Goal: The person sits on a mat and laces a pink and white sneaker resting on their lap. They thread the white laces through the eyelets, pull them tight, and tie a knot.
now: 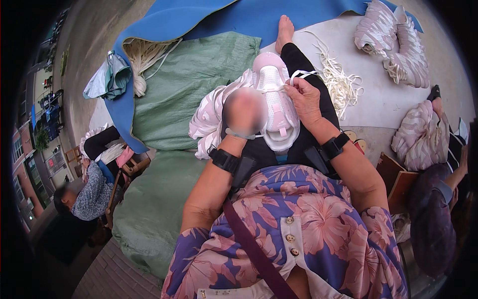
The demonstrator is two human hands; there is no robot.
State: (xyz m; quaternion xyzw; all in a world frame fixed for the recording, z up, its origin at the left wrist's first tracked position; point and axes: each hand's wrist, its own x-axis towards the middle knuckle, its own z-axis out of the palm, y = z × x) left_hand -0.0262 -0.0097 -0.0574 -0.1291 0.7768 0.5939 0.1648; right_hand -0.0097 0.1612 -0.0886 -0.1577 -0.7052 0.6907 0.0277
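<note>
A pink and white sneaker (pixel 274 109) lies on my lap with its toe pointing away from me. A white shoelace (pixel 273 90) crosses its upper near the tongue, and a loop of it rises on the right. My right hand (pixel 304 99) pinches the lace between thumb and fingers at the shoe's right edge. Against the left side of the shoe is my left hand (pixel 244 112); a blur covers its fingers, so their grip does not show. More pink and white shoe uppers (pixel 208 117) are bunched on my left thigh.
Loose white laces (pixel 341 79) are heaped right of my leg, and another lace bundle (pixel 142 57) hangs at the left. Green woven sacking (pixel 174 94) and a blue mat (pixel 199 17) spread ahead. Stacked shoe uppers (pixel 393 45) lie far right. People (pixel 92 194) sit on both sides.
</note>
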